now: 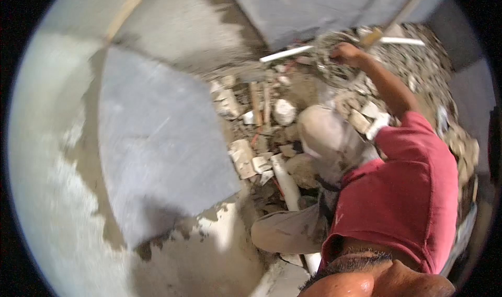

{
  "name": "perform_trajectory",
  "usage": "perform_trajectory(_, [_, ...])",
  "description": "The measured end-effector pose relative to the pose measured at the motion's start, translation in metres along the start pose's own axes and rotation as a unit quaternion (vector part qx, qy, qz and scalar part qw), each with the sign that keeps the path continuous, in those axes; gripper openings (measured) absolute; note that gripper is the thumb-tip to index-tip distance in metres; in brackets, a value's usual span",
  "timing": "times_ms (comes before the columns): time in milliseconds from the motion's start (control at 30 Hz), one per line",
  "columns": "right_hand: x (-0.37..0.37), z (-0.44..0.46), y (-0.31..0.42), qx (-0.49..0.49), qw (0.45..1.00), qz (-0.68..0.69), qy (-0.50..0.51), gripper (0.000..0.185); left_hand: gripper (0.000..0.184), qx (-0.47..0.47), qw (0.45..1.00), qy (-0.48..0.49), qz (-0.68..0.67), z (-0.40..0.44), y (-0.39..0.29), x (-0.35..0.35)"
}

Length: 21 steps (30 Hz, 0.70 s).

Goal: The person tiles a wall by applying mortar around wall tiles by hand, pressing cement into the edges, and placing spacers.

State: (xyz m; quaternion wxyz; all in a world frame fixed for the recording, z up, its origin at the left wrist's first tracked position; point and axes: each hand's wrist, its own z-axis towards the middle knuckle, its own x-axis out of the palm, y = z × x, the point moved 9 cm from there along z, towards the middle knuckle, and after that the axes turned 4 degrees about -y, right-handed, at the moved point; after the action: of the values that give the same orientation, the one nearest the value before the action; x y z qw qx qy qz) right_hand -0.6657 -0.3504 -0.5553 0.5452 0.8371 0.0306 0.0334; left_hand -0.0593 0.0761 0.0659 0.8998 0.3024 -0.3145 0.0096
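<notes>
My right hand (345, 54) reaches out over the rubble at the upper right, its fingers curled. It is at a blurred, round, grey-rimmed thing (339, 77), perhaps a shallow pan or a wire coil. What the fingers hold is unclear. Close beside the hand is a yellowish wooden piece (371, 37), in line with a long pole (408, 8) that slants up to the right. A thin white pipe (286, 54) lies behind the hand, with another white length (402, 41) to its right. My left hand is out of view.
Broken masonry and stones (285, 112) cover the floor around my bent knees (321, 129). A thicker white pipe (285, 179) lies between them. Grey panels (162, 145) and a rough plastered wall (47, 140) stand to the left. Gravel-like debris (413, 61) fills the upper right corner.
</notes>
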Motion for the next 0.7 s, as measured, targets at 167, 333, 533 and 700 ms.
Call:
perform_trajectory(167, [0.156,-0.055,0.132,-0.112,0.978,0.105,0.141,0.015,0.056,-0.093,0.992,0.050,-0.069,-0.001,0.053,0.001])
perform_trajectory(333, [0.361,-0.139,0.255,-0.279,0.932,0.081,0.219,0.038,0.055,-0.149,0.978,0.089,-0.119,-0.008,0.067,-0.001])
perform_trajectory(533, [0.536,-0.247,0.359,-0.481,0.840,0.111,0.224,0.028,0.054,-0.161,0.975,0.107,-0.111,-0.006,0.075,-0.002])
perform_trajectory(700, [0.557,-0.318,0.336,-0.781,0.623,0.017,-0.030,0.030,0.053,-0.158,0.976,0.111,-0.102,-0.010,0.077,0.003])
